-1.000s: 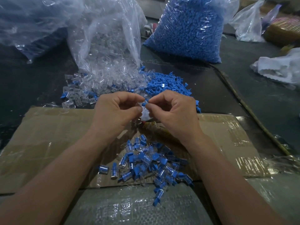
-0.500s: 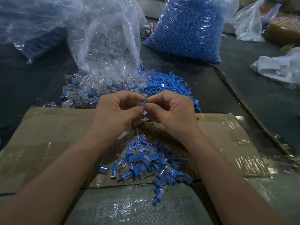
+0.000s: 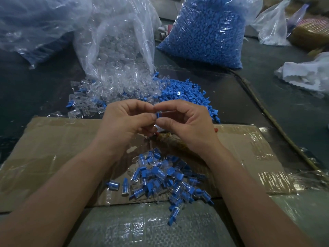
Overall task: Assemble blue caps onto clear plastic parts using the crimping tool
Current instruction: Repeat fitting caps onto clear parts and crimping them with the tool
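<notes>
Cardboard (image 3: 53,148) below the wrists carries a finished pile (image 3: 160,177), while left hand (image 3: 124,125) and right hand (image 3: 187,125), fingers curled, pinch one cap (image 3: 157,114) between them, with heaps of caps (image 3: 185,93) and clear parts (image 3: 115,90) beyond left to do.

Left hand (image 3: 125,122): bare; thumbnail short and plain.
Right hand (image 3: 188,125): bare; thumbnail short and plain, knuckles showing as low ridges on the back.
Left forearm (image 3: 67,189): bare along all its visible length, smooth, slim at the wrist and broader toward the picture's edge.
Right forearm (image 3: 252,196): bare from the wrist to the picture's lower edge, of the same slim build.
</notes>
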